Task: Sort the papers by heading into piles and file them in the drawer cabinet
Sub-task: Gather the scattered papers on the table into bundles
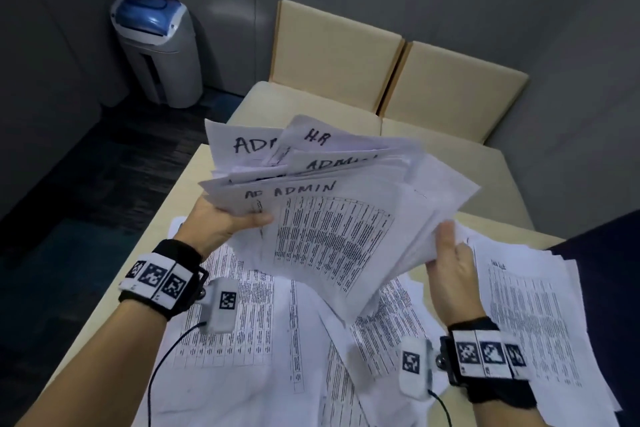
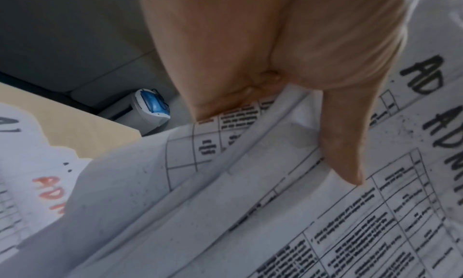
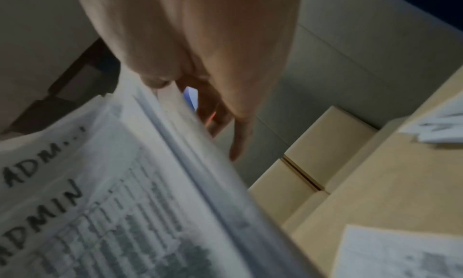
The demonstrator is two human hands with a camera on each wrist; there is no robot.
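A grey bin with a blue lid [image 1: 156, 45] stands on the floor at far left. The left hand [image 1: 221, 222] grips the left edge of a fanned stack of papers [image 1: 322, 204], thumb on top, fingers beneath. The stack is held above the table [image 1: 114, 291]; visible headings read ADMIN and HR. Loose printed sheets [image 1: 263, 340] lie on the table below. The right hand [image 1: 450, 267] pinches the stack's lower right corner, fingers curled around the edges. A separate pile [image 1: 533, 315] rests on the table at right.
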